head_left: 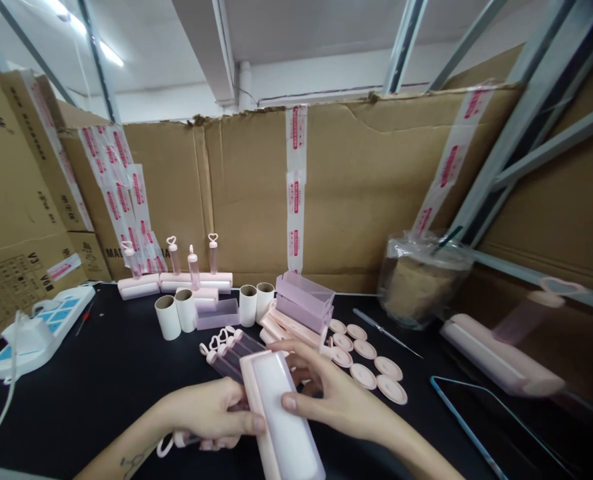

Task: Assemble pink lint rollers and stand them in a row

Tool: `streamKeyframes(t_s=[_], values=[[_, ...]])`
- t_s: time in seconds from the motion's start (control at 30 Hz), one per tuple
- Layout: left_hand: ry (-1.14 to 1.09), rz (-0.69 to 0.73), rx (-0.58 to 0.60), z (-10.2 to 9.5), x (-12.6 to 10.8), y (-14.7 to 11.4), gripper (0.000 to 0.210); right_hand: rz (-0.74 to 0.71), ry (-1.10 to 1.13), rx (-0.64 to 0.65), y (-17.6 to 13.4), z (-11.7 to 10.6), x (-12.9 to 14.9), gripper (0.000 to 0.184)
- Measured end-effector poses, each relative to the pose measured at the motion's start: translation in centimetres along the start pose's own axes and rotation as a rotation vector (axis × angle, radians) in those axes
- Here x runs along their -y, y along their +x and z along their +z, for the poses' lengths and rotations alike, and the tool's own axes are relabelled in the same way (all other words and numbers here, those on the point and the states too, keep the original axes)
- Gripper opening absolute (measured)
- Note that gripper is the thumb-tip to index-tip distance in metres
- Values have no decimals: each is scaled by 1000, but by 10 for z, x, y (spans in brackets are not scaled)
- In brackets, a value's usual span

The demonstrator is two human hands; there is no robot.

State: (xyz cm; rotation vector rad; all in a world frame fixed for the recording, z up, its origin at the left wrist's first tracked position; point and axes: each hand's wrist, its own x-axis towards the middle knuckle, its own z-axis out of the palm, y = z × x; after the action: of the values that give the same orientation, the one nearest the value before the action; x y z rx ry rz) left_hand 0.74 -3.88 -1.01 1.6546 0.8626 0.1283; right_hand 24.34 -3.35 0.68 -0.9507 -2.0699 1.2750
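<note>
A pink lint roller (280, 408) with a white roll along its face is tilted between my two hands. My right hand (329, 387) grips it from the right, thumb on the white face and fingers around the far edge. My left hand (213, 408) is closed at its left side, thumb pressed on the pink edge. Out of the left fist pokes a pink heart-shaped loop (165, 445), its handle mostly hidden in the fingers. Just beyond lie several clear handles with heart loops (229, 350). Pink round caps (363, 375) are spread to the right of my right hand.
White rolls (168, 318) stand beside a lilac tray (217, 315); more lilac trays (303, 300) are stacked nearby. Assembled rollers (196, 281) line the back. At right are a screwdriver (383, 330), a bagged drink (421, 283), another roller (501, 357) and a phone (501, 427). A power strip (43, 343) lies left.
</note>
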Motion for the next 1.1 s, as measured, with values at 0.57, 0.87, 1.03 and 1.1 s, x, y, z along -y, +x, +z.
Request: streamKeyframes(t_s=[0.57, 0.87, 1.03, 1.1], values=[[-234, 45, -115, -21, 5, -11, 40, -118, 344, -883, -3, -77, 13, 39], [-408, 189, -252, -18, 12, -4, 45, 180, -526, -1119, 30, -157, -46, 59], [-391, 185, -212, -17, 9, -3, 43, 320, -588, -891, 55, -162, -95, 32], [-380, 191, -201, -17, 9, -3, 43, 345, -584, -791, 59, -160, -108, 23]])
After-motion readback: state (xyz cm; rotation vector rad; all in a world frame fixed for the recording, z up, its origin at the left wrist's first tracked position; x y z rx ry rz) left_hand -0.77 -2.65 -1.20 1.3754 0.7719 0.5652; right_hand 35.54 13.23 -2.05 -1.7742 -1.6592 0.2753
